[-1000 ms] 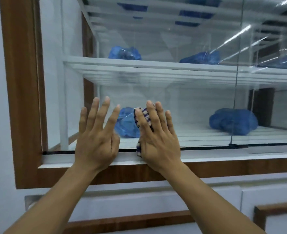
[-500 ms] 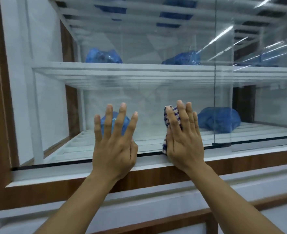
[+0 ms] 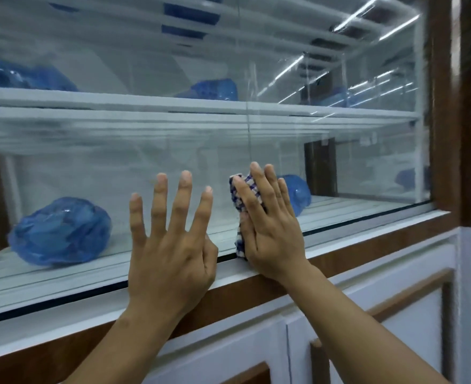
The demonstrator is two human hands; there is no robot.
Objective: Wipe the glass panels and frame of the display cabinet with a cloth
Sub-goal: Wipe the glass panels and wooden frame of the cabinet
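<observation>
Two hands up on the display cabinet (image 3: 440, 106), both flat against the front. Left hand (image 3: 170, 245): open grip, four fingers spread wide on the glass and holding nothing, the heel of the palm down on the white sill (image 3: 62, 309). Right hand (image 3: 273, 234): fingers straight and close together, pressing one cloth (image 3: 242, 195) against the pane. It is a blue-and-white check, bunched under the palm, its lower end reaching the sill. The thumb is hidden.

Two glass panels (image 3: 90, 167) show, meeting at a thin vertical seam (image 3: 247, 120). The cloth sits low on the glass, right under that seam.

Inside, count two white shelves (image 3: 117, 102) in clear view, with a third at the very top edge. On the lower one there are three blue plastic-wrapped bundles (image 3: 59, 231): a big one at the left, one just behind the right hand, and one far right, half cut off. Three more sit on the shelf above, blurred. Small tags (image 3: 367, 138) on the back wall are too small to read.

The frame (image 3: 228, 297) is brown wood, a rail under the sill and an upright at the right. Below it are two white cupboard doors (image 3: 228, 356) with brown trim. Ceiling strip lights (image 3: 367, 9) streak across the upper right of the glass.
</observation>
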